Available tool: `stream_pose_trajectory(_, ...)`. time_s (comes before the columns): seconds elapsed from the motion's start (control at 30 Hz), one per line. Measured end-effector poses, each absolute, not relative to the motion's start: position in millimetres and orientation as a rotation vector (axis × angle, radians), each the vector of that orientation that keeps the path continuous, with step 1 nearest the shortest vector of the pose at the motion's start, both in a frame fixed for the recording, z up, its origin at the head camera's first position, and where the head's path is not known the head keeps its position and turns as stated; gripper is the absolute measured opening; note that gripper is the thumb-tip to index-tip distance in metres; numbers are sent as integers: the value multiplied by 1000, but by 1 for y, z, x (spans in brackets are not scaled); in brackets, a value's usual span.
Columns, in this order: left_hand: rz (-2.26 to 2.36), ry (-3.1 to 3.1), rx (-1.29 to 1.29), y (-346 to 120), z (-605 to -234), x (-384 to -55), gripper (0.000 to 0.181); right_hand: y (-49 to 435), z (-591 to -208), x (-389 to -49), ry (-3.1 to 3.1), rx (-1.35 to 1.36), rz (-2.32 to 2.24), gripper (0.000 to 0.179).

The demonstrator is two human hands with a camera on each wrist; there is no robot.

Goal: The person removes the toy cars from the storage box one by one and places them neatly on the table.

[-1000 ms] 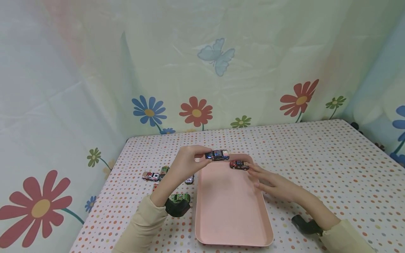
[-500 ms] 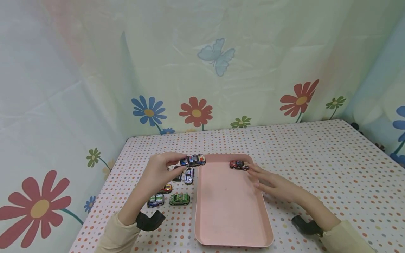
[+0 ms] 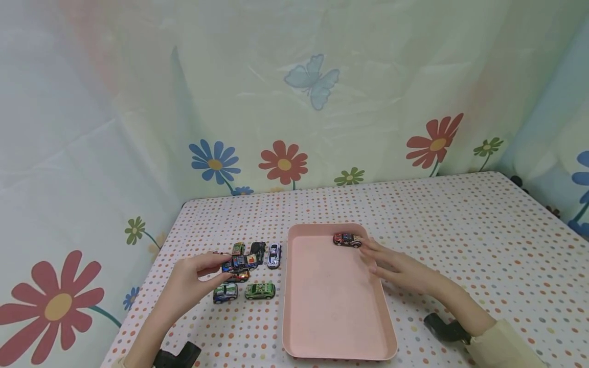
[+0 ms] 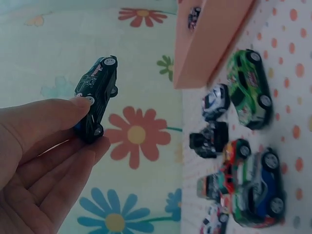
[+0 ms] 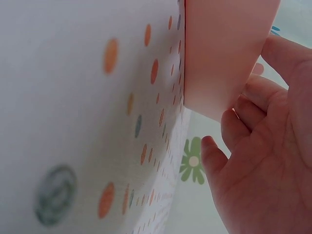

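Observation:
My left hand [image 3: 195, 278] pinches a dark blue toy car [image 3: 240, 263] between thumb and fingers, above a group of toy cars left of the pink tray. In the left wrist view the held toy car [image 4: 97, 95] tilts, its wheels facing right. My right hand [image 3: 400, 266] lies over the tray's right rim with fingers loosely extended. Its fingertips reach the end of a red-and-black toy car [image 3: 346, 239] inside the tray's far right corner; whether they touch it is hard to tell. In the right wrist view the fingers rest by the tray's outer wall [image 5: 219, 53].
The pink tray [image 3: 333, 352] stands on a dotted tablecloth [image 3: 460, 230]. Left of it sit a green car [image 3: 260, 291], a green-and-white car [image 3: 225, 293], a white car [image 3: 274, 255], a black car [image 3: 258, 249] and others. A flowered curtain [image 3: 368, 102] hangs behind.
My left hand has carried the dark blue toy car from above the tray's far edge leftward and nearer, over the other cars. The right hand and red-and-black car have stayed put.

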State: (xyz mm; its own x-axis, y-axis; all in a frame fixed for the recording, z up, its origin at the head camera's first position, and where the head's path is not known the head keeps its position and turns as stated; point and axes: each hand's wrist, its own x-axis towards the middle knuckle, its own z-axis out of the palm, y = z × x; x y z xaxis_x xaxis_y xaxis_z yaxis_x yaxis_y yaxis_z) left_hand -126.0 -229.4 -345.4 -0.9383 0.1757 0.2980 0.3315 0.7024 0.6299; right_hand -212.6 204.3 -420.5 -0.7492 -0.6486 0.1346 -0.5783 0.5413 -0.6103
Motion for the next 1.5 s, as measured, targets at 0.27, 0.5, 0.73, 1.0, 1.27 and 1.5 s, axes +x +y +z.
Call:
stream_pose_trajectory(0.27, -1219, -2727, -331, -245, -369, -109, 30, 203, -420, -213, 2670, -1072, -975, 52)
stream_pose_trajectory(0.5, -1323, -2754, -344, -250, -390, -101, 28, 202, -416, -216, 2666, -1061, -979, 52)
stream_pose_trajectory(0.73, -1411, -2834, -330, -253, -401, -99, 29, 200, -413, -216, 2667, -1056, -986, 50)
stream_pose_trajectory(1.0, -1431, -2819, -426, -253, -412, -99, 28, 199, -413, -214, 2662, -1050, -990, 50)
stream_pose_trajectory(1.27, -1377, -2887, -425, -249, -420, -101, 27, 202, -418, -215, 2664, -1058, -990, 51)
stream_pose_trajectory(1.5, -1195, -2961, -442, -245, -422, -102, 24, 202, -419, -213, 2660, -1046, -993, 50)
